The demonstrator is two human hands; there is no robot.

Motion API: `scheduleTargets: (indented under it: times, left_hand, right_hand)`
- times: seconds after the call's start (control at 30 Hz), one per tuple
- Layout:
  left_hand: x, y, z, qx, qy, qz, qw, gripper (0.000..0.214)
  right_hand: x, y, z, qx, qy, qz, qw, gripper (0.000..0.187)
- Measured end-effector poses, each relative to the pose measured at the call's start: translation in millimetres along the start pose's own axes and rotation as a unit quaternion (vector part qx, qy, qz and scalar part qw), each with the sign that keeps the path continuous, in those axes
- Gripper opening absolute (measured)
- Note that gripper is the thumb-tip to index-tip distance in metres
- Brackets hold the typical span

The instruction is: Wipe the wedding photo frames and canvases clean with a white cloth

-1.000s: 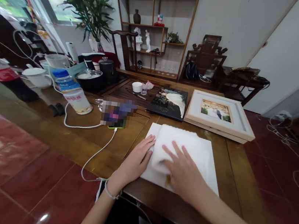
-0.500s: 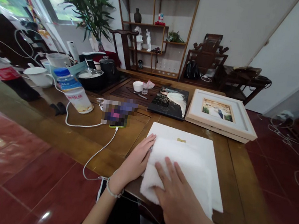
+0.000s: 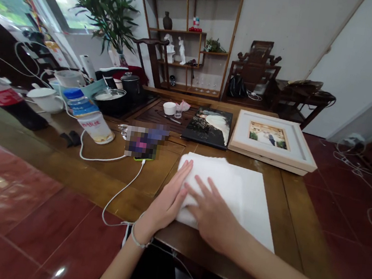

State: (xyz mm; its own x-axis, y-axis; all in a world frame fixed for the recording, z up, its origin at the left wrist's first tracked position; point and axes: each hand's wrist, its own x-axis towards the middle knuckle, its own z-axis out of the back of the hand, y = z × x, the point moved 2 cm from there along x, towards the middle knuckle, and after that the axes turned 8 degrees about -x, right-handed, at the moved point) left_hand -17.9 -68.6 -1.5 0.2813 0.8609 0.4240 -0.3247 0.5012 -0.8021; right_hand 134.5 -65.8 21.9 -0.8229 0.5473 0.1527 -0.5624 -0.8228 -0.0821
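A white flat board (image 3: 256, 205) lies on the wooden table (image 3: 97, 178) in front of me. On its left part rests a folded white cloth (image 3: 216, 181). My right hand (image 3: 212, 214) presses flat on the cloth with fingers spread, open. Beside it, my left hand (image 3: 166, 201) rests with straight fingers against the board's left edge and touches the cloth; a thin bracelet circles that wrist.
Behind the board stand a white framed photo (image 3: 271, 140) and a dark photo print (image 3: 210, 127). A phone (image 3: 146, 141) on a white cable, a blue-capped bottle (image 3: 88, 116), pots and cups crowd the left. Shelves and carved chairs line the far wall.
My right hand slid the cloth toward me over the board, then pushed it back up and left. The left hand stayed at the board's left edge.
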Motion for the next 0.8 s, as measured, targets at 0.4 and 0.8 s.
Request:
scheduleTargets:
  times: [0.4, 0.8]
  left_hand:
    - [2, 21, -6.8, 0.065, 0.001, 0.042, 0.997, 0.043]
    - [5, 16, -5.3, 0.07, -0.011, 0.033, 0.997, 0.036]
  right_hand:
    - [-9, -55, 15, 0.027, 0.048, -0.104, 0.993, 0.056]
    - [53, -61, 8, 0.003, 0.026, -0.09, 0.996, 0.047]
